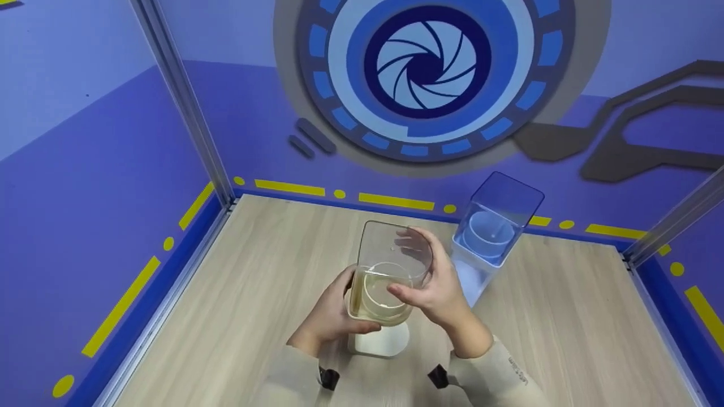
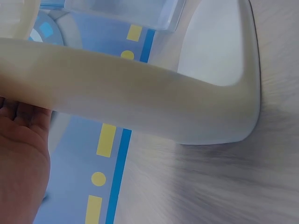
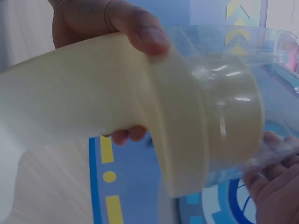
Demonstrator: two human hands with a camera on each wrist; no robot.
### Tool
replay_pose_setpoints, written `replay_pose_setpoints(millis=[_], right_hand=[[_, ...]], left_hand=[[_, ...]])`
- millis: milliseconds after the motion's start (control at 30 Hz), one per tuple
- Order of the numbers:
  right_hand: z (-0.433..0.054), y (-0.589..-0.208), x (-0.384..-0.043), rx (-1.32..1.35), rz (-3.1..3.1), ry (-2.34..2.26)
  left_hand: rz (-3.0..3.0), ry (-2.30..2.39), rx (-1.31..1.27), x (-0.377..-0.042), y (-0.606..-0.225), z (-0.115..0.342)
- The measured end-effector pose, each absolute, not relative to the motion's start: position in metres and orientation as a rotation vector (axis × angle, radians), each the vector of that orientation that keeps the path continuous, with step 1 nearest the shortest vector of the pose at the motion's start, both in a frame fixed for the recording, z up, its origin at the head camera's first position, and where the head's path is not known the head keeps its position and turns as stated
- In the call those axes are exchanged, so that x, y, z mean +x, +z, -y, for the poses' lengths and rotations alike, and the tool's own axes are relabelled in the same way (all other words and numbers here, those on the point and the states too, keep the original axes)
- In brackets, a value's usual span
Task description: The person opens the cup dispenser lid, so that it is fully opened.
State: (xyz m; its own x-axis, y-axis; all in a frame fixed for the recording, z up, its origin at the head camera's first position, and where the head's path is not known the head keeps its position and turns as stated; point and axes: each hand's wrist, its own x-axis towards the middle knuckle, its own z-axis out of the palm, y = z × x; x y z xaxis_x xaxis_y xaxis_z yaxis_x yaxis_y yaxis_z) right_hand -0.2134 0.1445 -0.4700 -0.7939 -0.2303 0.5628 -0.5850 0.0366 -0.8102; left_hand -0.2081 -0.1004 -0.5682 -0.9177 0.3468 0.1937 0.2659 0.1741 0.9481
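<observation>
A cream stand [image 1: 380, 343] with a wide foot and a curved stem rises from the table. Its head carries a clear square-sided container [image 1: 380, 243], tilted, with a round cream collar [image 3: 233, 107] inside. My left hand [image 1: 327, 316] grips the stem just under the head, thumb on the near side, fingers wrapped behind. With the fingers at the far side and the thumb across the front, my right hand [image 1: 441, 288] holds the clear container. In the left wrist view the stem [image 2: 117, 88] runs down to the foot resting on the table. Part of the left hand's fingers is hidden behind the stem.
Behind and to the right stands a second stand of similar shape, white-blue, with a clear container [image 1: 489, 226] on top. The wooden table [image 1: 271, 254] is bordered by blue walls [image 1: 102, 169] and metal corner posts [image 1: 186, 102].
</observation>
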Motion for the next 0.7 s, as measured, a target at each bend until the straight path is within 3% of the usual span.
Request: replay_pose_setpoints(millis=[433, 700], right_hand=[[-0.158, -0.436, -0.205, 0.834, 2.327, 1.524], [-0.171, -0.408, -0.22, 0.877, 2.123, 1.719]], left_hand=[[-2.3, 1.941, 0.613, -0.211, -0.569, 0.099], [-2.323, 1.907, 0.583, -0.207, -0.571, 0.099]])
